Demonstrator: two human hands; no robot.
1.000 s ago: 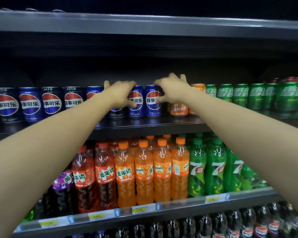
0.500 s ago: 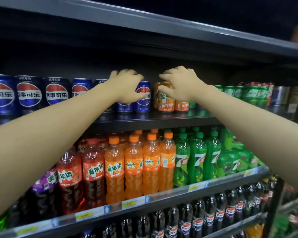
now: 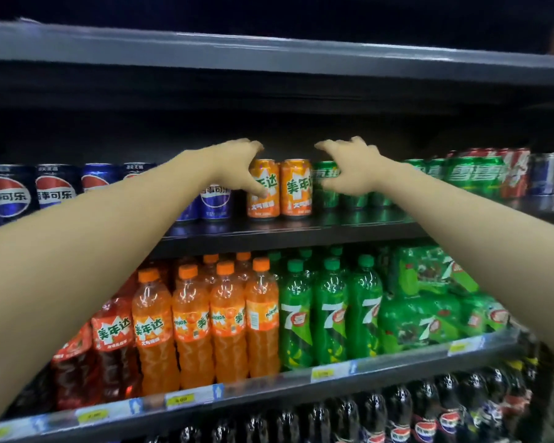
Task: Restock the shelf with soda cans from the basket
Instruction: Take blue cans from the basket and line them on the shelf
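Observation:
Two orange soda cans [image 3: 296, 187] stand side by side on the dark can shelf [image 3: 301, 236]. My left hand [image 3: 234, 167] curls round the left orange can [image 3: 267, 199], thumb on its front and fingers over its top. My right hand [image 3: 349, 169] curls round a green can [image 3: 328, 195] just right of the orange pair, with its thumb on the can's front. Both arms reach up from the lower corners. The basket is out of view.
Blue cola cans [image 3: 55, 190] fill the shelf to the left, green cans [image 3: 474, 174] and red ones [image 3: 515, 174] to the right. Orange bottles [image 3: 227, 321] and green bottles [image 3: 330, 314] stand on the shelf below. Another shelf [image 3: 269, 55] hangs close overhead.
Both hands have moved right along the shelf, from the blue cans and orange cans to the orange pair and a green can. The view has shifted right with them.

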